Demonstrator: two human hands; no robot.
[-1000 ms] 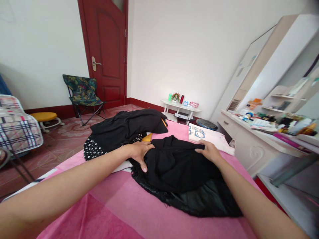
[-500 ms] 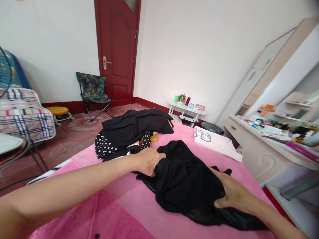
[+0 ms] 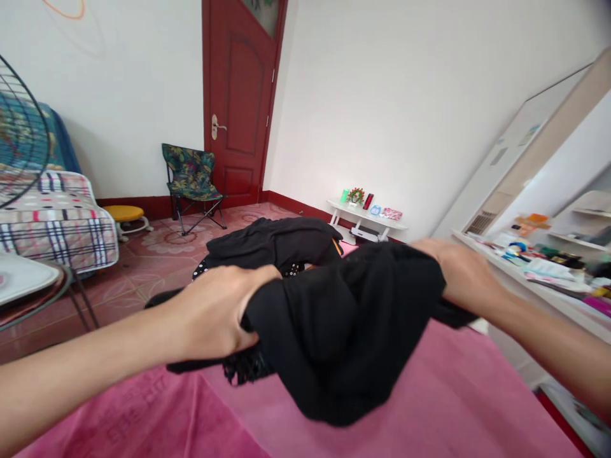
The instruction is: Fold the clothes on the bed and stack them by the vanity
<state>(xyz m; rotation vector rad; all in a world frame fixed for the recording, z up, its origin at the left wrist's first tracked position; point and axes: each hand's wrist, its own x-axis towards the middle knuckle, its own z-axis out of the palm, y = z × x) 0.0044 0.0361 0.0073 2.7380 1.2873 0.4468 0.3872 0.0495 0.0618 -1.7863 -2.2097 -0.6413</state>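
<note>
At the left of the frame a yellow stool (image 3: 124,212) stands near a leafy-patterned folding chair (image 3: 189,173), and left of centre the left hand (image 3: 220,308) has its grip closed on one end of a black garment (image 3: 346,334). The garment hangs bunched between the hands in the middle of the frame, above a pink bed cover (image 3: 463,385) and partly in front of a pile of dark clothes (image 3: 279,243). Right of centre the right hand (image 3: 462,270) grips the garment's other end, some fingers hidden, and a white counter (image 3: 525,278) carries small items at far right.
</note>
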